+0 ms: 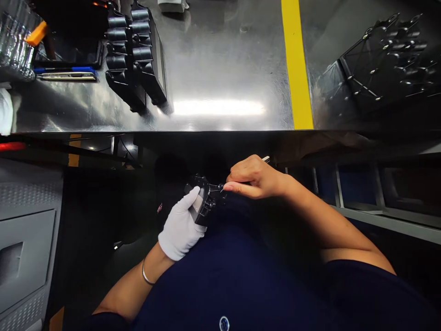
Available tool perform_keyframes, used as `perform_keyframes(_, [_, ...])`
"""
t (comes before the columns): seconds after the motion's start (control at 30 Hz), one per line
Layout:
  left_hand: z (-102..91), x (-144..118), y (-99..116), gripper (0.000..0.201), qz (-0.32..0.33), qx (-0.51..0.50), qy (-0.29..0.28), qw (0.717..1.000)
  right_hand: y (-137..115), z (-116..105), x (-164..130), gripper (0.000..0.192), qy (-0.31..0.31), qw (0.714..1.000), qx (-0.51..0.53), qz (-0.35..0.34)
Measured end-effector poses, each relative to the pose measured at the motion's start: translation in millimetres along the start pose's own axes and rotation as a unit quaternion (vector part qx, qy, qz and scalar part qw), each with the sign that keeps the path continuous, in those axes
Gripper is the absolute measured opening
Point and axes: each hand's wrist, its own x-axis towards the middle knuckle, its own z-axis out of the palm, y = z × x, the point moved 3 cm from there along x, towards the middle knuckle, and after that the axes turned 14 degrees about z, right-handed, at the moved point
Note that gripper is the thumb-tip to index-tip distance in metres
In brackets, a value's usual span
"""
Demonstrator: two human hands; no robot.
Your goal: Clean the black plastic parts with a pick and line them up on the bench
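Observation:
In the head view, my left hand (182, 225), in a white glove, is closed around a black molded plastic part (206, 204) with a grey flat face. The part is held tilted in front of my body, below the table edge. My bare right hand (253, 179) is closed on a slim tool (266, 159), whose light-coloured end sticks out behind the knuckles. Its thin tip is by my right thumb, close to a small arm projecting from the part. I cannot tell whether tip and part touch, and most of the tool is hidden by my fingers.
On the metal table (220, 69) stand two rows of black plastic parts (134, 59). Left of them lie a blue-and-white pen-like item (65, 73) and a dark tray. A yellow stripe (296, 64) crosses the table; black parts (403, 55) lie right of it. A grey cabinet (27, 248) stands at left.

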Motion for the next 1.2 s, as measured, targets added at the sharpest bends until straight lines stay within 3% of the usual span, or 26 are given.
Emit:
perform_keyframes(0.3, [20.5, -10, -6, 0.020, -0.053, -0.057, 0.031, 0.997, 6, 2, -9, 0.040, -0.098, 0.990, 0.083, 0.055])
perform_keyframes(0.37, [23.3, -10, -7, 0.019, -0.078, -0.076, 0.026, 0.994, 10, 3, -12, 0.041, -0.178, 0.968, 0.156, 0.078])
perform_keyframes(0.43, [23.3, -8, -3, 0.020, -0.086, -0.093, 0.032, 0.991, 13, 5, -18, 0.042, -0.289, 0.924, 0.231, 0.096])
perform_keyframes(0.5, [21.6, -3, 6, 0.022, -0.059, -0.116, 0.053, 0.990, 16, 5, -22, 0.044, -0.320, 0.900, 0.267, 0.131])
perform_keyframes(0.53, [21.0, -1, 12, 0.024, -0.041, -0.128, 0.064, 0.989, 19, 5, -21, 0.046, -0.280, 0.908, 0.269, 0.161])
perform_keyframes(0.63, [23.4, 2, 25, 0.035, -0.024, -0.177, 0.091, 0.980, 23, 6, -18, 0.048, -0.039, 0.936, 0.244, 0.250])
perform_keyframes(0.73, [31.0, 0, 29, 0.047, -0.034, -0.229, 0.098, 0.968, 14, 22, -13, 0.043, 0.115, 0.923, 0.257, 0.262])
perform_keyframes(0.83, [36.0, -1, 28, 0.054, -0.014, -0.251, 0.075, 0.965, 4, 42, -7, 0.037, 0.183, 0.899, 0.302, 0.260])
perform_keyframes(0.97, [36.6, 1, 23, 0.058, 0.002, -0.241, 0.043, 0.970, -6, 65, -4, 0.038, 0.199, 0.854, 0.374, 0.303])
perform_keyframes(1.1, [36.9, 3, 16, 0.060, -0.015, -0.266, 0.051, 0.963, -14, 84, -5, 0.043, 0.286, 0.793, 0.412, 0.346])
perform_keyframes(1.2, [38.1, 1, 13, 0.059, -0.043, -0.286, 0.052, 0.956, -13, 98, -6, 0.044, 0.339, 0.766, 0.423, 0.345])
